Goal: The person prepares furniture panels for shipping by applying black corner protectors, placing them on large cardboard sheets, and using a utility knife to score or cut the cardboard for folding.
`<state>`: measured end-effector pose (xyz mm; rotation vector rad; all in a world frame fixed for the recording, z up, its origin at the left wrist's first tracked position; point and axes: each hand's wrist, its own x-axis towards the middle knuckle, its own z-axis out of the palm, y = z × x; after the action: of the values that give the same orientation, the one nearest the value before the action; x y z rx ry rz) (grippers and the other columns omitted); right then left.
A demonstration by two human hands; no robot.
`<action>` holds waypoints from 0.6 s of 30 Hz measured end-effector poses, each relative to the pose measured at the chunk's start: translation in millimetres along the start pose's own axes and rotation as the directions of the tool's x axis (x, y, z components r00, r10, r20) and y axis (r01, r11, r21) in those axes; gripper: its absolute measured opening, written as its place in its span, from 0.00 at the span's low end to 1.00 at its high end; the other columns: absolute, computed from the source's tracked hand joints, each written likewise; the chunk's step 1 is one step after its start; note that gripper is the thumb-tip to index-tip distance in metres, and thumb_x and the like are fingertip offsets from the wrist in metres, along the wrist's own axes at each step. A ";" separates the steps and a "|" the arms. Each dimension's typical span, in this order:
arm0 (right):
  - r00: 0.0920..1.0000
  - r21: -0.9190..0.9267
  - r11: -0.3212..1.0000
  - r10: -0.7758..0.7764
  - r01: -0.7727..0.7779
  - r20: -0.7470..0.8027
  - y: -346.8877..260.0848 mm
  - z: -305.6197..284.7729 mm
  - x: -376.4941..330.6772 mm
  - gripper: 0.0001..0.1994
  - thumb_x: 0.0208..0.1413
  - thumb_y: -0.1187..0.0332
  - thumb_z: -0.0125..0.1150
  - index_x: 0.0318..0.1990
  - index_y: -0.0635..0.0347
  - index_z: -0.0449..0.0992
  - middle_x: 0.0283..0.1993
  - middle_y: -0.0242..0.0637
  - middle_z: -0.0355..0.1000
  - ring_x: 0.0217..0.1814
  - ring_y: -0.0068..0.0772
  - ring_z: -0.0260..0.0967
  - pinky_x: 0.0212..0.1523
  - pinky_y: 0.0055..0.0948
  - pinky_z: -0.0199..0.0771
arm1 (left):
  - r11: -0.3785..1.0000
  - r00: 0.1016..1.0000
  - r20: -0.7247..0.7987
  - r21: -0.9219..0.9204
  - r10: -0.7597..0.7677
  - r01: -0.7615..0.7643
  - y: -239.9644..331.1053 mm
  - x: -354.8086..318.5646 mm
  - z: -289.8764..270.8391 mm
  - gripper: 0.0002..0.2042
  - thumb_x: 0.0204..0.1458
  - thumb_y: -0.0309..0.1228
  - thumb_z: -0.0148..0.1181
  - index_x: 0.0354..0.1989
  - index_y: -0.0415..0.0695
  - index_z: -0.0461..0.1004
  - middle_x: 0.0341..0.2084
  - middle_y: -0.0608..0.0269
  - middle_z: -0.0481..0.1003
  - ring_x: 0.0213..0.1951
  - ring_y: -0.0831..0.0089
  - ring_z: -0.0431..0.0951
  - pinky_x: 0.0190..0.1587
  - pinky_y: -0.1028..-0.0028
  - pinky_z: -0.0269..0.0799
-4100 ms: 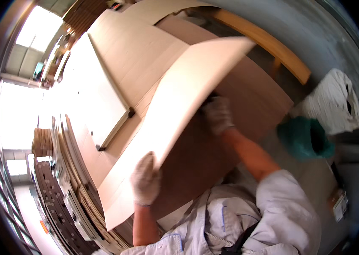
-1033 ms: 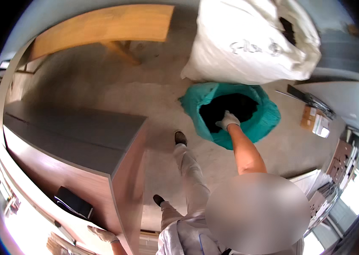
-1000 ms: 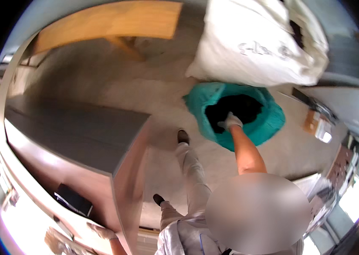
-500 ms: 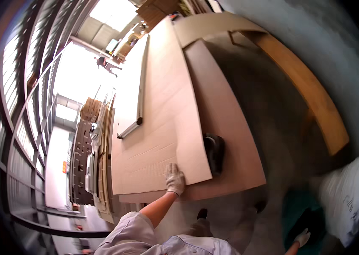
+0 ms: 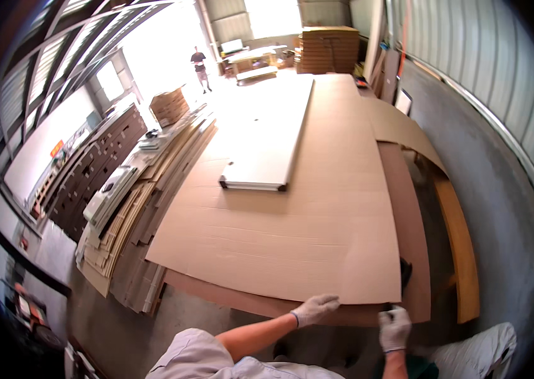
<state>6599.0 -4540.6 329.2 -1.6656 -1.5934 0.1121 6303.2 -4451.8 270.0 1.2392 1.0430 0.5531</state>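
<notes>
A large sheet of brown cardboard (image 5: pixel 292 246) lies on a reddish-brown board (image 5: pixel 229 292) that sticks out at the near and right edges. My left hand (image 5: pixel 316 309), in a pale work glove, rests at the cardboard's near edge with its fingers stretched out. Just past the near right corner, my gloved right hand (image 5: pixel 395 330) is closed around a small black thing (image 5: pixel 386 307), too little of it showing to name. A white panel with dark corner pieces (image 5: pixel 267 151) lies lengthwise on the cardboard. By the cardboard's right edge sits a black object (image 5: pixel 405 271), partly hidden.
Stacks of cardboard and boards (image 5: pixel 134 221) stand along the left. An orange-brown curved panel (image 5: pixel 456 246) runs between the table and the grey wall (image 5: pixel 501 208) at right. White sacking (image 5: pixel 479 347) lies at lower right. A person (image 5: pixel 200 68) stands far off, near brown stacks (image 5: pixel 327 50).
The view has swung round and levelled. My right hand has come from the lower right up to the cardboard's corner, with a black thing in it. My left hand is now at the near edge.
</notes>
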 end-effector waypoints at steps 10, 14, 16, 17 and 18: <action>0.650 0.454 0.724 -0.680 0.519 0.340 -253.3 188.1 19.6 0.18 0.52 0.59 0.79 0.46 0.55 0.81 0.40 0.41 0.82 0.40 0.48 0.83 0.40 0.43 0.84 | 0.853 0.957 -0.153 -0.503 -0.248 0.141 11.4 -157.4 -167.9 0.11 0.70 0.34 0.60 0.48 0.39 0.82 0.34 0.66 0.80 0.32 0.79 0.79 0.36 0.78 0.75; 0.786 0.641 0.747 -0.499 0.176 0.365 -292.8 221.7 37.8 0.25 0.57 0.58 0.78 0.56 0.64 0.78 0.49 0.48 0.83 0.47 0.47 0.85 0.46 0.41 0.85 | 0.722 0.907 -0.364 -0.683 -0.209 -0.108 3.0 -156.0 -196.6 0.11 0.71 0.36 0.62 0.47 0.40 0.83 0.34 0.68 0.82 0.32 0.77 0.82 0.34 0.76 0.77; 0.728 0.634 0.769 -0.479 0.079 0.491 -309.6 228.5 65.3 0.30 0.56 0.57 0.78 0.60 0.66 0.77 0.52 0.50 0.82 0.51 0.47 0.84 0.52 0.38 0.84 | 0.667 0.920 -0.331 -0.736 -0.209 -0.114 -14.9 -141.9 -215.2 0.10 0.70 0.36 0.62 0.47 0.42 0.83 0.33 0.69 0.82 0.30 0.80 0.80 0.32 0.77 0.74; 0.630 0.601 0.798 -0.441 -0.051 0.639 -313.9 231.6 73.5 0.34 0.56 0.55 0.78 0.64 0.68 0.76 0.55 0.53 0.82 0.56 0.46 0.83 0.58 0.35 0.83 | 0.643 0.916 -0.341 -0.754 -0.211 -0.132 -13.1 -136.1 -220.4 0.10 0.70 0.36 0.63 0.46 0.42 0.83 0.31 0.70 0.81 0.29 0.80 0.78 0.30 0.77 0.73; 0.635 0.601 0.797 -0.436 -0.056 0.638 -313.0 239.3 79.6 0.34 0.56 0.55 0.78 0.64 0.68 0.76 0.55 0.53 0.82 0.56 0.46 0.83 0.58 0.35 0.83 | 0.619 0.911 -0.353 -0.771 -0.213 -0.154 -10.9 -130.2 -226.6 0.10 0.70 0.37 0.63 0.46 0.42 0.83 0.30 0.71 0.80 0.27 0.81 0.77 0.29 0.78 0.71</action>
<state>6228.9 -4396.1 390.3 -0.9451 -2.0470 1.2117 6044.4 -4450.5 308.4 0.2943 0.9793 1.1452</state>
